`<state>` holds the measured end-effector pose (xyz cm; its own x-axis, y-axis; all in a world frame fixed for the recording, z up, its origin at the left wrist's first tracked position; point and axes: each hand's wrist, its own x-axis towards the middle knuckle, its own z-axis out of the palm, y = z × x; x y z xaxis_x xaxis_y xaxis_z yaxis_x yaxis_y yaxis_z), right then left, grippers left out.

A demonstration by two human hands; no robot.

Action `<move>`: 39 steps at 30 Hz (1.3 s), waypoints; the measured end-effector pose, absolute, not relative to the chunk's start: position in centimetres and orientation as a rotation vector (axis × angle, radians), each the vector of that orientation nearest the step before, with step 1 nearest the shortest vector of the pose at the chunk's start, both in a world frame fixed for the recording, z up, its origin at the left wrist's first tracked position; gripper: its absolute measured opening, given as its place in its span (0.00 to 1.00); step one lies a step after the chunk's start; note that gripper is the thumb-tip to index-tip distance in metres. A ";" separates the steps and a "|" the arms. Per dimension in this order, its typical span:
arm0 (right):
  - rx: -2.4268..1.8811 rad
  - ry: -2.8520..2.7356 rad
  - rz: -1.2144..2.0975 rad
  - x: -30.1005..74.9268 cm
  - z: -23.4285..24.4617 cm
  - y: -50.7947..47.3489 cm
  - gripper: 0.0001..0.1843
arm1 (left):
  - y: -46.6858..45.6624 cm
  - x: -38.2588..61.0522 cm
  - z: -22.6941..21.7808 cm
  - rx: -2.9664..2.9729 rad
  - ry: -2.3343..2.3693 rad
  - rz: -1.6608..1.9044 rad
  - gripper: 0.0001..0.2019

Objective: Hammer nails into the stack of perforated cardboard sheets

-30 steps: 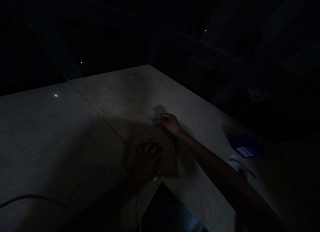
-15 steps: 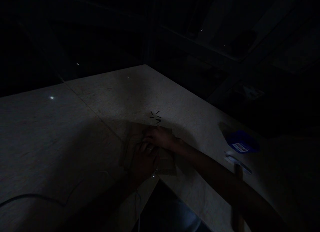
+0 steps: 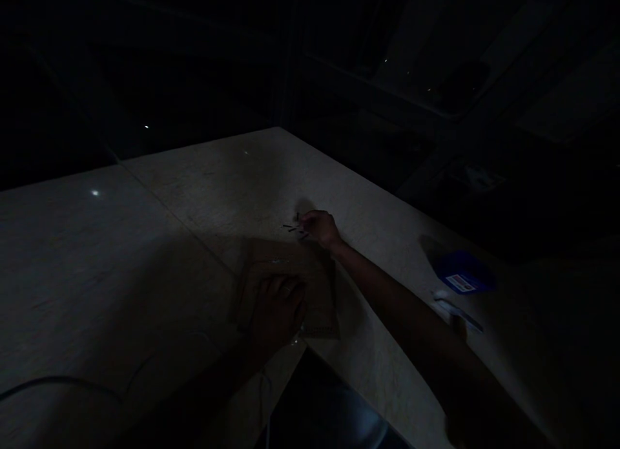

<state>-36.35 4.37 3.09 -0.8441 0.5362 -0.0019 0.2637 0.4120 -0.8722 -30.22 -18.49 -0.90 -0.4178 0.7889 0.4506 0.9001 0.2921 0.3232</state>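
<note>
My left hand [image 3: 278, 313] lies on a brown cardboard piece [image 3: 320, 287], its fingers laid across the surface and a ring on one of them. Beyond the cardboard's far edge, my right hand [image 3: 320, 228] is down at several small dark nails [image 3: 287, 226] on the table. Its thumb and fingertips come together in a pinch among them. Dim light hides exactly what sits between those fingertips. A small pale glint [image 3: 279, 261] shows on the cardboard above my left hand.
A blue container with a white label [image 3: 467, 273] stands at the right. Beside it a hammer [image 3: 460, 312] lies partly behind my right forearm. A dark cable [image 3: 62, 379] runs at the lower left. The pale table [image 3: 194, 184] has a dark notch [image 3: 329, 404] at its near edge.
My right hand has left the cardboard and my left hand, moving forward to the nails, which have shifted a little. My left hand stays on the cardboard.
</note>
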 end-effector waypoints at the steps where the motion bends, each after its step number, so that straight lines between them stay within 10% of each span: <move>1: -0.732 -2.371 1.431 -36.6 2.5 4.7 0.07 | -18.5 -30.2 -0.9 -1.567 -2.353 -0.809 0.14; 15: -0.712 -2.049 1.627 -31.6 3.0 5.9 0.19 | -18.6 -30.2 -0.6 -1.550 -2.375 -0.762 0.14; 39: -0.822 -1.749 1.554 -11.5 -1.4 -2.1 0.06 | -20.3 -31.7 1.2 -1.341 -2.560 -0.951 0.18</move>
